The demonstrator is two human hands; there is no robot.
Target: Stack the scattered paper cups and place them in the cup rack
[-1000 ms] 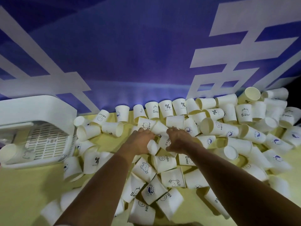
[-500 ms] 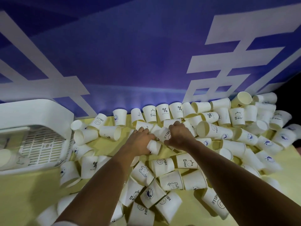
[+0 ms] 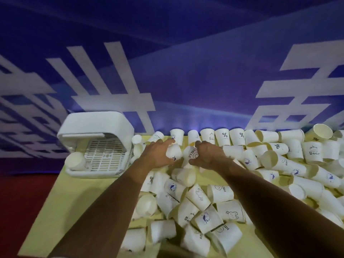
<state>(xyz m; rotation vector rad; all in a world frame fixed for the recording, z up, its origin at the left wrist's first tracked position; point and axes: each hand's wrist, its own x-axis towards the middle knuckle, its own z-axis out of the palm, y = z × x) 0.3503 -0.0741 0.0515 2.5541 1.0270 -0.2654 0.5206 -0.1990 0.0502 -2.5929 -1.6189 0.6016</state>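
Observation:
Many white paper cups (image 3: 219,194) with small blue prints lie scattered over a yellow table (image 3: 74,198). My left hand (image 3: 158,155) holds a white cup (image 3: 174,152) at the far middle of the pile, fingers curled round it. Beside it, my right hand (image 3: 208,154) grips a cup printed "HELLO" (image 3: 191,153). The two held cups are side by side, almost touching. The white cup rack (image 3: 96,144) stands at the table's far left, with one cup (image 3: 76,161) lying at its front left corner.
A row of upright cups (image 3: 225,135) lines the table's far edge against a blue banner with white characters (image 3: 167,71). More cups are heaped at the right (image 3: 297,161). Bare yellow table lies in front of the rack. Red floor (image 3: 24,202) shows at the left.
The view has swung left, bringing the whole rack into sight. Both hands have lifted slightly from the pile, each now holding a cup.

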